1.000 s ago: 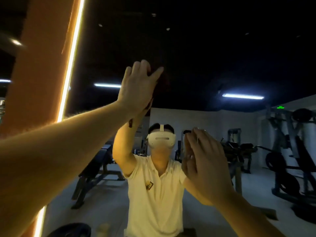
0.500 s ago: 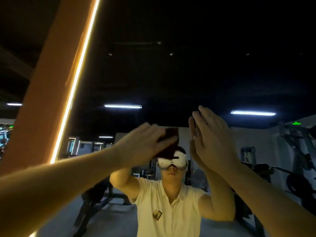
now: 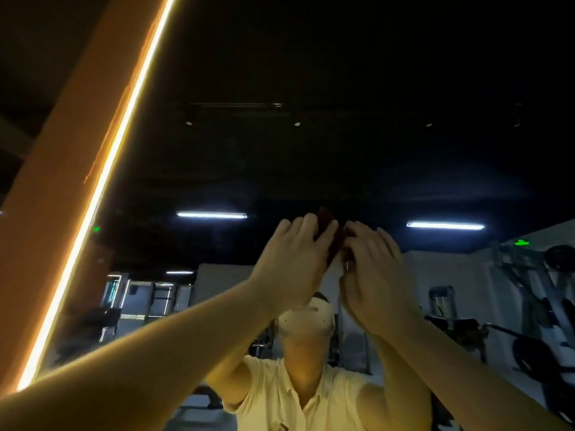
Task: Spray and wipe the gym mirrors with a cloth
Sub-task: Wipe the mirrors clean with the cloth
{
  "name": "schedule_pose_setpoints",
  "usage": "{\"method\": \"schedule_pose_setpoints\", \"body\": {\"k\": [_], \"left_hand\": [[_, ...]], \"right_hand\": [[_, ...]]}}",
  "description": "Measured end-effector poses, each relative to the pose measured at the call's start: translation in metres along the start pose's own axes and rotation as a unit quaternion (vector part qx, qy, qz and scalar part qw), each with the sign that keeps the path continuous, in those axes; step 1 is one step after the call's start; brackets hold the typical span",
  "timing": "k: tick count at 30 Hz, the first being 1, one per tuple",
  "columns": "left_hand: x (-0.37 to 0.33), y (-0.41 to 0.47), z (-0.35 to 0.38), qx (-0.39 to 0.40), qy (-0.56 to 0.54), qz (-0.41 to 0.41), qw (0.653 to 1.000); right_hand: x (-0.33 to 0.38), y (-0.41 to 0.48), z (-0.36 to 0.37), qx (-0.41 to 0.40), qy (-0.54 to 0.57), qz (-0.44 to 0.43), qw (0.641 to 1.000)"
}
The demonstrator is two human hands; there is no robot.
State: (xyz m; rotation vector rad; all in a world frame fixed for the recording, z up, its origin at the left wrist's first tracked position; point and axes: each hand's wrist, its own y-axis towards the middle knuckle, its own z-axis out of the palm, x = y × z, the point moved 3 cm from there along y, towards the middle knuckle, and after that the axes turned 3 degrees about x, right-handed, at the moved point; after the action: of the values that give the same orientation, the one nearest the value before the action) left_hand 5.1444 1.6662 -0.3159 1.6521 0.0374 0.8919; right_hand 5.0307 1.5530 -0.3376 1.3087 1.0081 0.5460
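Both arms are up high against the mirror (image 3: 311,157), and the hands meet right in the middle of the glass. The left hand (image 3: 295,262) has its fingers bent over the cloth (image 3: 326,217), a dark reddish-brown wad poking out above and between the fingertips, so that is a firm hold. The right hand (image 3: 373,275) is pressed in just beside it, fingers curled against the cloth's right edge. Only the back of that hand faces the camera, so I cannot tell whether it truly pinches the fabric or merely touches it. The cloth sits between the two hands, up above the reflection (image 3: 298,396) of the person, who appears in a pale yellow collared shirt with a white headset (image 3: 306,318) on. Down the left side runs a glowing light strip (image 3: 102,188) along an orange pillar (image 3: 53,188), both leaning in the wide lens. In the glass, two ceiling tube lights (image 3: 211,215) shine against a dark ceiling, a green sign (image 3: 521,242) glows at the right, and gym machines (image 3: 541,309) stand below it.
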Motion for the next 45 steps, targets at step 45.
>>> {"method": "schedule_pose_setpoints", "body": {"k": [45], "left_hand": [[-0.141, 0.055, 0.019, 0.029, -0.031, -0.091, 0.995]], "right_hand": [[-0.170, -0.031, -0.053, 0.044, -0.077, 0.166, 0.982]]}}
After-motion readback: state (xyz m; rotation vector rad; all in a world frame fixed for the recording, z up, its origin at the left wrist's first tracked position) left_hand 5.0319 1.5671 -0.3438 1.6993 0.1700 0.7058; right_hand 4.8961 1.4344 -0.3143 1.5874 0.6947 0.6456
